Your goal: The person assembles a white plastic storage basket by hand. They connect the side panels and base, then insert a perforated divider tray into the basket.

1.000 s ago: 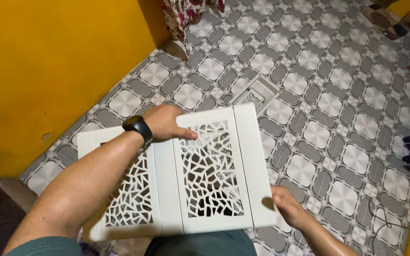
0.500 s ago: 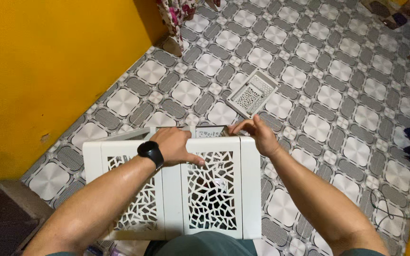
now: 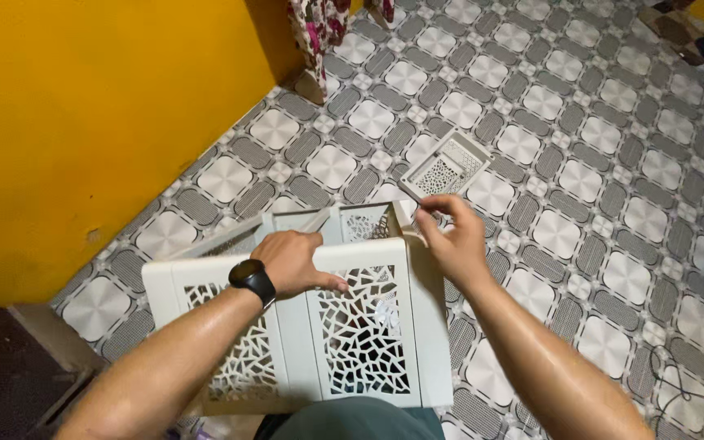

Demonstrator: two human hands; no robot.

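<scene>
Hands, two of them, work at one white lattice-sided basket (image 3: 319, 326) standing on the patterned tile floor (image 3: 580, 130). The left hand (image 3: 293, 262), fingers spread, presses flat on the basket's top edge. The right hand (image 3: 454, 236) pinches the basket's far corner. One smaller white tray (image 3: 447, 167) lies beyond the basket.

Both forearms are bare, unsleeved; a black smartwatch (image 3: 252, 277) with a black band circles the left wrist.
</scene>
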